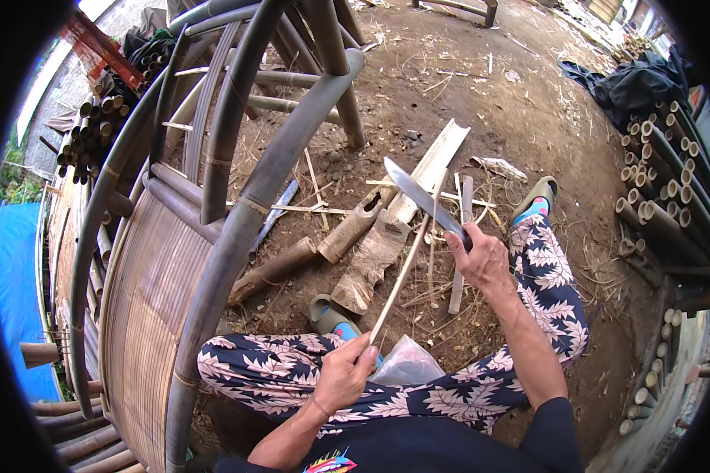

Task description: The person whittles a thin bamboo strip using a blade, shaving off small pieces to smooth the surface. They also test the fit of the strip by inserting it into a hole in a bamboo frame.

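Low in front of my body, my left hand (344, 372) is closed round the near end of a thin bamboo strip (402, 278). The strip slants up and away to the right. My right hand (481, 258) grips the dark handle of a large knife (420, 191), its broad grey blade pointing up and left. The blade crosses the far part of the strip; whether it cuts into it I cannot tell. Beneath them lie a split bamboo piece (434, 169), a rough wooden block (373, 264) and a bamboo pole (276, 270) with a hole cut in it.
A bamboo chair (158, 268) with a slatted surface stands close on my left. Bundled bamboo poles (670, 181) lie at the right under dark cloth (631, 83). A clear plastic bag (406, 363) sits between my legs. Thin offcuts and shavings litter the dirt ground.
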A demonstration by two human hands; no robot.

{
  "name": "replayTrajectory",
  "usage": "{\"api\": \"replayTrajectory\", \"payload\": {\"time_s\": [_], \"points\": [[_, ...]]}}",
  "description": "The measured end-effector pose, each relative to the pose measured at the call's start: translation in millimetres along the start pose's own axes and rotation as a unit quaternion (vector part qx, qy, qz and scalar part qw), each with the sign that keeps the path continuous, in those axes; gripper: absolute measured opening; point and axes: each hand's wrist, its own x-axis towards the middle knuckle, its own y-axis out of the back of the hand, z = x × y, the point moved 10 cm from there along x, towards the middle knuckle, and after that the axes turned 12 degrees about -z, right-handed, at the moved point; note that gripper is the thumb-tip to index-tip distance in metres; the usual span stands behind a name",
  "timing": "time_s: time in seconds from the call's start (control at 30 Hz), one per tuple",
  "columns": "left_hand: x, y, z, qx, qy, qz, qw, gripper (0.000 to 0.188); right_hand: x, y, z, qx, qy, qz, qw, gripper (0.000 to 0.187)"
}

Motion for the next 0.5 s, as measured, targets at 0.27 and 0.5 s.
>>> {"api": "replayTrajectory", "payload": {"time_s": [0.27,0.5], "points": [[-50.0,-1.9,-32.3,-0.124,0.046,-0.077,0.988,0.037,23.3,45.5,69.9,0.086,-0.121,0.048,0.988,0.07],[43.0,-2.8,7.4,-0.365,0.029,-0.043,0.93,0.044,-77.6,-33.6,-98.2,0.075,0.18,-0.008,0.981,0.066]]}}
